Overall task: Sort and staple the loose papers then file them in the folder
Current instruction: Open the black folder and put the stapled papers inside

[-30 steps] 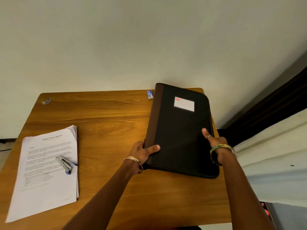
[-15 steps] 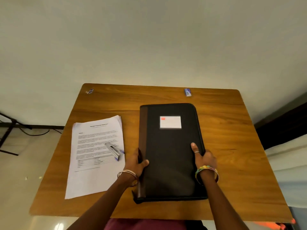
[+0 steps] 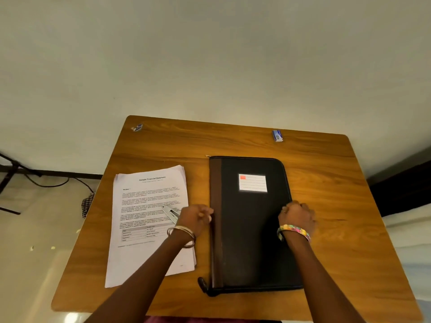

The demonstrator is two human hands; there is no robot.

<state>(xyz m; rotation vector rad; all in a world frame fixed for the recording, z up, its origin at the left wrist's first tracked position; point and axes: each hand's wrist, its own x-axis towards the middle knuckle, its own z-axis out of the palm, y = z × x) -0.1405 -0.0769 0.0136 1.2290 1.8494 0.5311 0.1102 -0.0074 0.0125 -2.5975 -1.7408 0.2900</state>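
Observation:
A black zip folder point(image 3: 251, 241) with a brown spine and a white label lies flat and closed on the wooden table point(image 3: 338, 201). My left hand point(image 3: 197, 219) is curled against the folder's spine edge. Over the folder's right zip edge, my right hand point(image 3: 297, 214) has its fingers curled. To the left lies a stack of printed papers point(image 3: 147, 206). A silver stapler point(image 3: 171, 213) rests on the stack, partly hidden behind my left hand.
A small blue staple box point(image 3: 277, 135) sits near the table's far edge, and a small blue item point(image 3: 137, 127) at the far left corner. Beyond the table's left edge are a stand leg, cables point(image 3: 46, 181) and a checked cloth point(image 3: 87, 205).
The folder has come from the right edge to the middle of the table and now lies flat. Both hands have slid up its sides, thumbs no longer lying on the cover.

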